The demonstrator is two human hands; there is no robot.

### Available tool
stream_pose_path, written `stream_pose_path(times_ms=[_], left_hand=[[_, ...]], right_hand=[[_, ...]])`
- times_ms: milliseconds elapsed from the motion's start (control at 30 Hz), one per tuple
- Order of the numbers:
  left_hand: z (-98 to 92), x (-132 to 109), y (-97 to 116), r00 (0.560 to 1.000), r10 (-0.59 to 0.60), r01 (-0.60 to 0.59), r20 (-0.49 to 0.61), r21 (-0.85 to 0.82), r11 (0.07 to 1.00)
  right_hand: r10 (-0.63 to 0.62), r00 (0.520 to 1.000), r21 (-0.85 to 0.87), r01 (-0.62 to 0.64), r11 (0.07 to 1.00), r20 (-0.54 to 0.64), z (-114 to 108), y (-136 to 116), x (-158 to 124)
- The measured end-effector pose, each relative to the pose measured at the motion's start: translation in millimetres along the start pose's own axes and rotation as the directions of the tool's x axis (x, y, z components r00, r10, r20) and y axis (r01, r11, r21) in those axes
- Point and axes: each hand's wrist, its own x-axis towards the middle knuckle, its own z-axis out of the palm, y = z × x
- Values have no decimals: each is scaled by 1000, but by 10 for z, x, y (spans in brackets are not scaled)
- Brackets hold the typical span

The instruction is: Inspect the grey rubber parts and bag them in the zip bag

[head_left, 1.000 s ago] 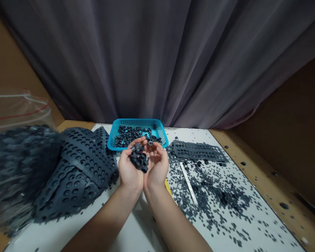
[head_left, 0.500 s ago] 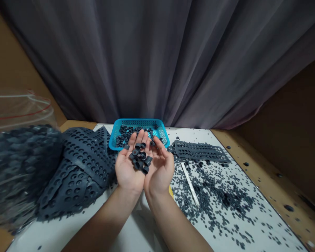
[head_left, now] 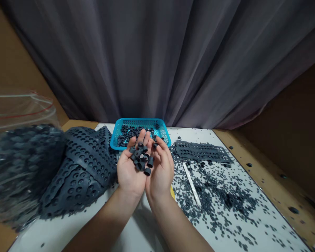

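My left hand and my right hand are pressed side by side, palms up, forming a cup. Several small black rubber caps lie heaped in it, mostly over the left palm and fingers; some show a hollow end. The fingers of both hands curl up slightly around the pile. Just behind the fingertips stands a blue plastic basket with loose black pieces in it, partly hidden by my hands.
Left: perforated black rubber sheets and a clear zip bag full of black pieces. Right: a flat punched sheet, a white stick and scattered black discs on the white table. A grey curtain hangs behind.
The caps have shifted and rolled within my cupped hands. My right fingers have curled in a little more. The view has moved slightly, and the basket stays put.
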Motion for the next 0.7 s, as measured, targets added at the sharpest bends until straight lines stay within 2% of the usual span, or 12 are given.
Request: stream_pose_path(times_ms=[67,200,267,400,700], left_hand=[[-2,-9,12,1000,17,-16,-11,15,1000],[10,-37,54,999,36,-36,5,43,998],[29,-54,75,999,35,-35,6,35,999],[78,-73,103,1000,1,0,-18,30,1000],[70,10,125,978,-197,189,-65,-119,975]], right_hand=[[-23,999,-61,26,998,48,-27,36,-12],[-135,976,-181,166,969,173,-71,120,-37],[-165,967,-203,204,958,196,-70,144,-50],[-161,977,-229,191,955,140,-42,141,-71],[-99,991,-179,114,977,93,-50,165,-94]])
